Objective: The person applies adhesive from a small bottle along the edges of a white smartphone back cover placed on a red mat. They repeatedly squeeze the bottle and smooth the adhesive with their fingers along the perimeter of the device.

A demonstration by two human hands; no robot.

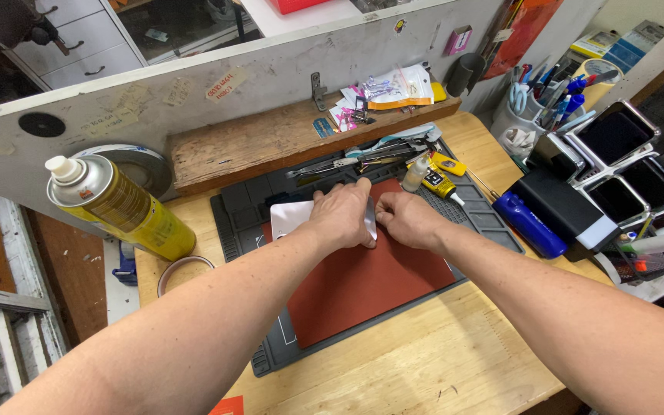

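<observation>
Here, two bare hands meeting at the middle of a wooden tabletop (439, 361). Left hand (341, 217) spread flat, palm down, pressing on one white flat device (290, 217) lying on one red mat (363, 284); fingers loosely curled over the device's right end, thumb stretched up toward the far edge. Right hand (407, 219) just beside it, fingers bent and pinched at one thin silvery strip (370, 220) standing upright between the two hands; whether that strip is a tool or part of the device, impossible to tell. Red mat resting on one larger dark grey work mat (493, 223) with small compartments along its edges.

Left of the mats, one yellow spray can (121, 207) with a white nozzle, tilted in this view, and one ring of tape (180, 270) flat on the wood near its base. Behind the can, one larger silvery tape roll (136, 165) leaning against the grey partition. On the raised wooden plank (255, 142) at the back, one heap of small plastic packets (386, 91).

At the far edge of the work mat, a loose row of tweezers and hand tools (363, 160), too overlapped to count. Two small glue bottles (438, 183) close to the right hand, one clear and one yellow-and-black. Right of the mat, one blue cylinder (530, 224), one black box (566, 209), and one white cup of pens (522, 115). Farther right, a white rack (632, 165) holding at least three dark-screened phones.
</observation>
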